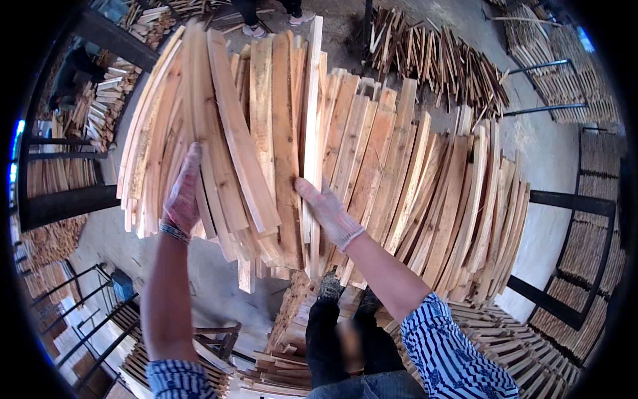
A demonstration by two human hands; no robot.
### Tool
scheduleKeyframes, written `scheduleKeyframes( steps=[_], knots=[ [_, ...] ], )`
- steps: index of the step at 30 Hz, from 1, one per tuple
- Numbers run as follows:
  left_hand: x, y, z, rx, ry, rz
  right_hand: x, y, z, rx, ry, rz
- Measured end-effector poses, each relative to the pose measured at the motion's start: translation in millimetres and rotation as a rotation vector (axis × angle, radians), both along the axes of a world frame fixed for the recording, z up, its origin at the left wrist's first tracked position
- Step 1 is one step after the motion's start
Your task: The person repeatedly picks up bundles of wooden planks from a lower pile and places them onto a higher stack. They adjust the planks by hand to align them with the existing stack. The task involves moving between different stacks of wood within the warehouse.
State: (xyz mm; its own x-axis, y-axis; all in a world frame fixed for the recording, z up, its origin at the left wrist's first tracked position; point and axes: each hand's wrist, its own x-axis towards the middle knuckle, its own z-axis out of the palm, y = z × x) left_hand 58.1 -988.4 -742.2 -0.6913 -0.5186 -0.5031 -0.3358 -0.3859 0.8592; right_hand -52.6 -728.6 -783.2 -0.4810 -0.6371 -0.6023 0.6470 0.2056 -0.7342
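A wide heap of long, pale wooden strips (pixel 382 153) lies side by side before me, their near ends pointing toward me. My left hand (pixel 183 196), in a knit work glove, is closed around a wooden strip (pixel 194 86) at the left of the heap; the strip's far end is smeared by motion. Farther right, my gloved right hand (pixel 329 209) grips a bright, narrow strip (pixel 312 113) standing on edge. Its thumb reaches across to a neighbouring knotty strip (pixel 284 133), and its other fingers are mostly hidden. A loose strip (pixel 242 133) lies slanted between my hands.
A dark metal frame bar (pixel 73 205) runs under the heap, with a matching frame (pixel 571 206) at the right. More strips (pixel 432 60) are piled on the floor beyond. Another person's shoes (pixel 254 30) show at the top. Stacked wood (pixel 591 246) lines the right side.
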Motion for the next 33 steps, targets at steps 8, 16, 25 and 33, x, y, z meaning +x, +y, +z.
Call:
scheduleKeyframes(
  steps=[8, 16, 25, 33],
  knots=[
    [20, 85, 6, 0.211, 0.447, 0.061, -10, 56, 6, 0.157, -0.146, 0.121],
    [83, 249, -13, 0.756, 0.051, 0.488, -6, 178, 41, 0.266, -0.273, 0.098],
    [126, 276, 29, 0.637, -0.092, 0.092, 22, 198, 64, 0.129, -0.279, 0.394],
    [90, 319, 26, 0.710, -0.093, 0.402, 1, 153, 76, 0.146, 0.154, 0.240]
  ],
)
